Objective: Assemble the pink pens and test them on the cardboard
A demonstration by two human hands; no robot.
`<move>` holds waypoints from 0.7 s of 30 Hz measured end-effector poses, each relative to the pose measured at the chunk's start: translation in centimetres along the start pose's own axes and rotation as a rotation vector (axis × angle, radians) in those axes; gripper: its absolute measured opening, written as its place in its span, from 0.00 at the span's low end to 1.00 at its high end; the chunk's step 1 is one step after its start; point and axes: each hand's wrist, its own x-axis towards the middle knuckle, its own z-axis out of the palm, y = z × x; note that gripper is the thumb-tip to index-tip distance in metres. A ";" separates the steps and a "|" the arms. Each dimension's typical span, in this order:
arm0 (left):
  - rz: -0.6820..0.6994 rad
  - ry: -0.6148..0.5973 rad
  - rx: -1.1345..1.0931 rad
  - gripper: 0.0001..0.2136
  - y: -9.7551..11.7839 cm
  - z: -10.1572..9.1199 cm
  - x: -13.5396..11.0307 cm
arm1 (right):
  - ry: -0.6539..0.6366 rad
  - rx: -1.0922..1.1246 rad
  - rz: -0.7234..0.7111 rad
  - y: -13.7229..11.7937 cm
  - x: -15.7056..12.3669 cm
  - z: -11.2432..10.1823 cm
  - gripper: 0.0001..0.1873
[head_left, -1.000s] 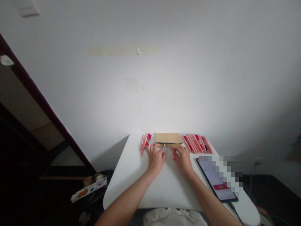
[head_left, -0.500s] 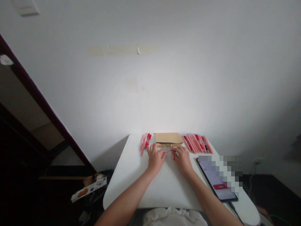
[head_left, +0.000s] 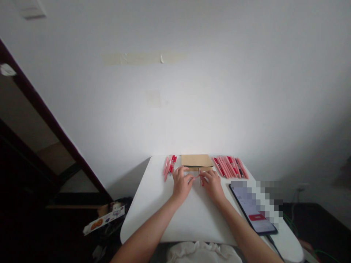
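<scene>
Over the white table point(head_left: 153, 204), my left hand point(head_left: 182, 185) and my right hand point(head_left: 212, 185) face each other. A thin pink stick point(head_left: 196, 176), pen-like but too small to name surely, spans the gap between their fingertips. My left thumb and index finger pinch one end, and my right fingers close on the other. By the right fingertips are a narrow silvery upright piece point(head_left: 199, 169) and a small red piece point(head_left: 203, 183); my fingers partly hide both. Left of my left hand lie several pink and red pens point(head_left: 166, 166).
A brown paper envelope or folder point(head_left: 196, 160) lies at the back against the wall. To its right is a row of several pink, red and dark pens point(head_left: 230, 167). A phone point(head_left: 253, 215) with a cable point(head_left: 271, 241) rests near the right edge.
Both hands stay in nearly the same place, with only a slight shift of the fingers around the pink stick. Everything else stays put.
</scene>
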 end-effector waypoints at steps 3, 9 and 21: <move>0.005 0.009 -0.005 0.01 -0.1 0.1 0.0 | 0.005 0.011 -0.015 0.1 0.0 0.1 0.09; 0.001 0.019 -0.014 0.01 -0.3 0.3 -0.1 | 0.005 0.014 -0.042 0.3 -0.1 0.2 0.09; -0.004 0.008 -0.040 0.03 -0.1 0.2 0.0 | -0.004 0.037 -0.056 0.5 0.0 0.4 0.09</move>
